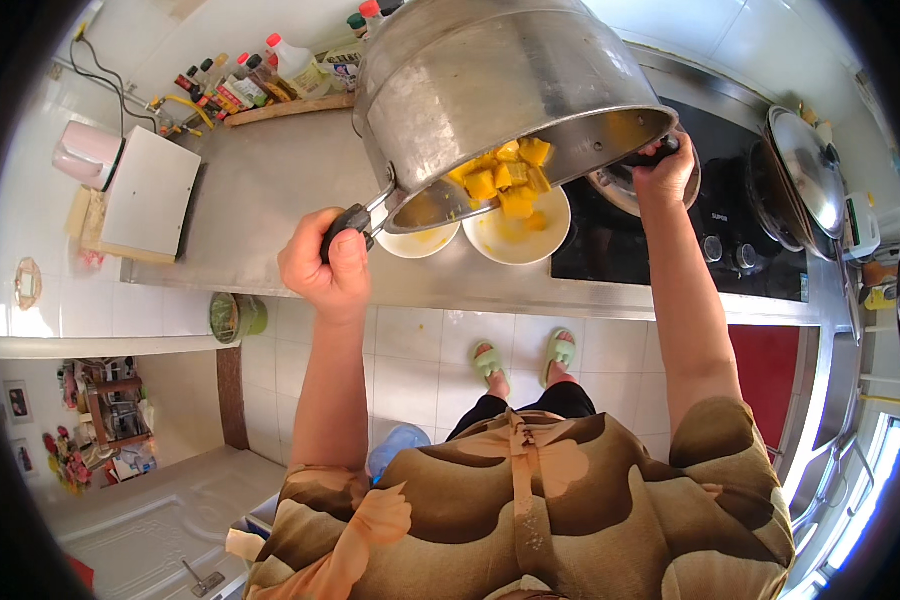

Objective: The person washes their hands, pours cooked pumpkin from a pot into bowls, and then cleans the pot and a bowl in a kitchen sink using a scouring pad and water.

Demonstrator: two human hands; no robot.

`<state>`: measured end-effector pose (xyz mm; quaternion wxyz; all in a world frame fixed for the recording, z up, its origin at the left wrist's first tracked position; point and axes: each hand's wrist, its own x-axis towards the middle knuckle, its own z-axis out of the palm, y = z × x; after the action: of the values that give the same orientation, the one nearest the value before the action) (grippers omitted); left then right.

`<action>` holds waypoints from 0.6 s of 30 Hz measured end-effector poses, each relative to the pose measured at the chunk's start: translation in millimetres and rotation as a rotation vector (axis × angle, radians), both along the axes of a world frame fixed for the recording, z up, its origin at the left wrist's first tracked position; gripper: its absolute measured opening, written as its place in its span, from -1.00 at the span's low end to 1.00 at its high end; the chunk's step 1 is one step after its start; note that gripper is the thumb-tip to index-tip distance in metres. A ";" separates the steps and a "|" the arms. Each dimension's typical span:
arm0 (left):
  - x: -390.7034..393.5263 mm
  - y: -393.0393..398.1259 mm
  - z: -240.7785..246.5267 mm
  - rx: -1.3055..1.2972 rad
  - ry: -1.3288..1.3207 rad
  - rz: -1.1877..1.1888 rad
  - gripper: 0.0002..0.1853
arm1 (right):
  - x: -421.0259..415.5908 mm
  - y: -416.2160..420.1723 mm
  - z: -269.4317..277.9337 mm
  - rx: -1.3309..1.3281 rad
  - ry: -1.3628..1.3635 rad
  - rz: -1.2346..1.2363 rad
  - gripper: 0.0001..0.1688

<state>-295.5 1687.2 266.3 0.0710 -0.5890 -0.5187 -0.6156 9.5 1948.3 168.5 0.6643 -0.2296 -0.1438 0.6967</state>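
A large metal pot (487, 97) is held up and tilted, its mouth facing down toward me. My left hand (328, 259) grips one black side handle (345, 229), and my right hand (667, 169) grips the other at the far side. Yellow chunks of food, perhaps pumpkin (511, 176), gather at the pot's lower rim. Below them is a white bowl (521, 244) with some yellow bits inside. Beside it, a second white bowl (420, 244) is partly hidden by the pot and also has yellow traces.
A black cooktop (615, 255) carries a metal pan or lid (626, 191), partly hidden. More cookware with a lid (806, 169) stands at right. Bottles (270, 79) line the wall behind the steel counter (285, 172). A white box (150, 195) and a pink appliance (86, 154) sit at left.
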 end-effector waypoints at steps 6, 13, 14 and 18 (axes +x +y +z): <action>-0.8 -3.4 1.1 0.042 0.065 0.012 -0.62 | -7.2 -6.2 -0.4 0.023 0.000 -0.041 -0.85; -3.1 -6.4 -0.9 0.034 0.083 0.027 -0.60 | -6.0 -12.3 2.1 0.055 0.022 -0.012 -0.81; -2.3 -5.5 -1.4 0.044 0.084 0.019 -0.60 | -7.0 -12.2 3.5 0.051 0.023 -0.024 -0.81; -2.5 -6.1 -1.2 0.067 0.113 -0.003 -0.60 | -10.4 -13.8 3.8 0.030 0.068 -0.019 -0.82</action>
<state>-298.0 1681.1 265.1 0.1189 -0.6210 -0.4920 -0.5984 -0.9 1934.5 172.3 0.6787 -0.1970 -0.1294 0.6956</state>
